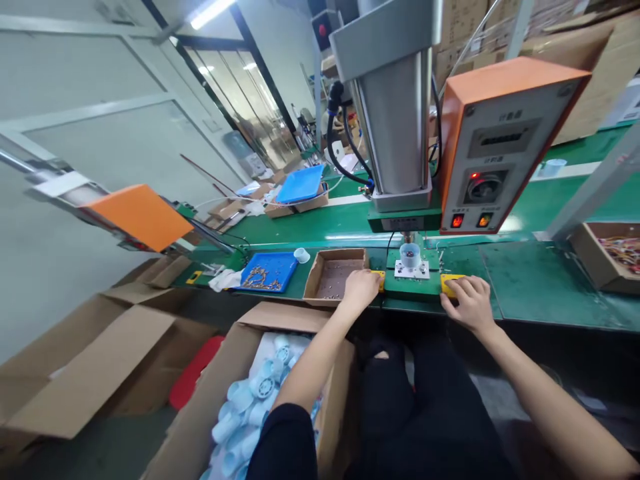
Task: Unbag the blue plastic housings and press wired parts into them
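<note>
My left hand rests with curled fingers on a yellow button box at the left of the green press base. On the matching yellow button box at the right lies my right hand, fingers pressed down on it. Between them a pale blue cylindrical part sits on a white fixture plate under the ram of the grey press. Neither hand grips a loose object.
An orange control box with lit lamps stands right of the press. A small cardboard tray and a blue tray of small metal parts lie to the left. A carton of pale blue parts stands by my knees.
</note>
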### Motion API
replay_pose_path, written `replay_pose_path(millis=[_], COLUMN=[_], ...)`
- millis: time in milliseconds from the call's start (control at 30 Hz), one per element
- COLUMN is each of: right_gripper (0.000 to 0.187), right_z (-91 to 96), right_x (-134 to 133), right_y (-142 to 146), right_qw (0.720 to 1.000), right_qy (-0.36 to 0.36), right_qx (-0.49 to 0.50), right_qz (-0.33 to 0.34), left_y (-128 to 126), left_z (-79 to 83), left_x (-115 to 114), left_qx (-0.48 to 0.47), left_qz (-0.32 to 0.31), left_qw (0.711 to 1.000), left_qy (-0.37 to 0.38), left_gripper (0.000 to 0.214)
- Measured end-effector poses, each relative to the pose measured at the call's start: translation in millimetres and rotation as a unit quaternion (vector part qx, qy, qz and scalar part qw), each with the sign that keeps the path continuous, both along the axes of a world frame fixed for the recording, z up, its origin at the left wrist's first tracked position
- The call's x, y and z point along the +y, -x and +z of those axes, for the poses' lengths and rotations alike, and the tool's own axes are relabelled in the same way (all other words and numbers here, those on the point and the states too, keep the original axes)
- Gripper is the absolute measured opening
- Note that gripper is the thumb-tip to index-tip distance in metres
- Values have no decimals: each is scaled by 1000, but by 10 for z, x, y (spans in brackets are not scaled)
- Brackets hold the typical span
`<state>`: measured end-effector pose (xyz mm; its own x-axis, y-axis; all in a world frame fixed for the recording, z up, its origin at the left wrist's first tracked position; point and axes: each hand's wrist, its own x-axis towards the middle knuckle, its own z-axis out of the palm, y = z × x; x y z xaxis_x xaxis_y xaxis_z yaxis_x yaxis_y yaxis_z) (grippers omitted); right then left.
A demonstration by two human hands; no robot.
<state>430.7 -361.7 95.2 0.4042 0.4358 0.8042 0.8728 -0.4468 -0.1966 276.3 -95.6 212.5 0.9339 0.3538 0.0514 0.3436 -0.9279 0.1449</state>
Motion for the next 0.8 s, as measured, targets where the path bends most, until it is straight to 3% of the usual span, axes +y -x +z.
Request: replay_pose_path(millis=[67, 167, 233, 300, 600, 800], right_gripper=[33, 38, 36, 33, 22, 20], right_z=[23, 48, 48, 42, 53, 84], right_x=[1, -21, -34, -42, -53, -50], right_y=[24, 44, 42, 37, 49, 70], right_qw=[1000, 997, 996, 995, 993, 991], right_qy=[1, 25, 33, 35, 11, 10], right_qx=[28, 69, 84, 97, 114, 133], right_qz=[-12, -8, -3, 0, 10, 8], left_y=[-93, -331, -525, -686, -828, -999], left_z=[196, 428, 505, 536, 665, 670], left_x=[27, 65, 75, 72, 145, 29], left_qx=[-12, -124, -158, -132, -35, -64], left_qz=[-7, -61, -82, -82, -78, -94], left_qw=[998, 970, 947, 937, 943, 951], left_qy=[67, 198, 268, 312, 320, 288], left_gripper=[26, 22, 26, 31, 33, 23])
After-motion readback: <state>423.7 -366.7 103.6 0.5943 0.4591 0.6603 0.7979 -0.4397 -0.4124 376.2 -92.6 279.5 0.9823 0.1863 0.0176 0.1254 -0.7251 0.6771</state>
